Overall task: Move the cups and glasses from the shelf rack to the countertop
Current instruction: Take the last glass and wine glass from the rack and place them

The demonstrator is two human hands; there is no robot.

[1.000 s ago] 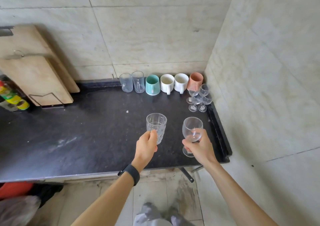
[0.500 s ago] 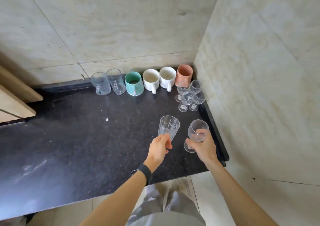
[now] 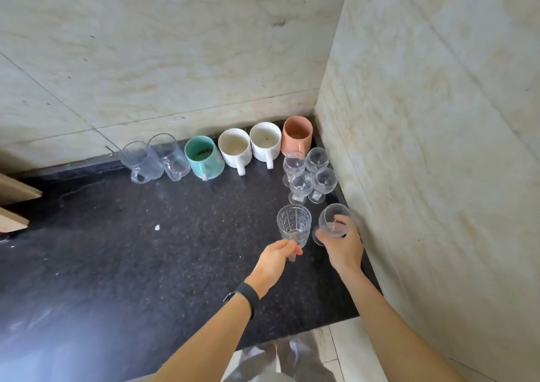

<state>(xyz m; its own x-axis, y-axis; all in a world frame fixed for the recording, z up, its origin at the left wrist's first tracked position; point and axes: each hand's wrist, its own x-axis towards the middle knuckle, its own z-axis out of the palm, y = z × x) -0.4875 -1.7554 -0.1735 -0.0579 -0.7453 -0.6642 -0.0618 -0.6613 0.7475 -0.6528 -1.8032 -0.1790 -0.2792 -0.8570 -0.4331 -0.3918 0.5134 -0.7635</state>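
Clear patterned glass tumbler (image 3: 293,225); speckled matt black stone countertop (image 3: 146,264).

text: none readable | labels: none | numbers: none

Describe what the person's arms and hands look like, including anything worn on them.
Both forearms are bare, with no sleeves in view. The left hand has a black band, like a watch or fitness tracker, on its wrist. The right hand and its wrist wear nothing visible.

I counted four ceramic mugs (image 3: 235,149), two glass mugs (image 3: 157,159), five stemmed glasses (image 3: 311,174) and one patterned tumbler (image 3: 293,225), right of centre.
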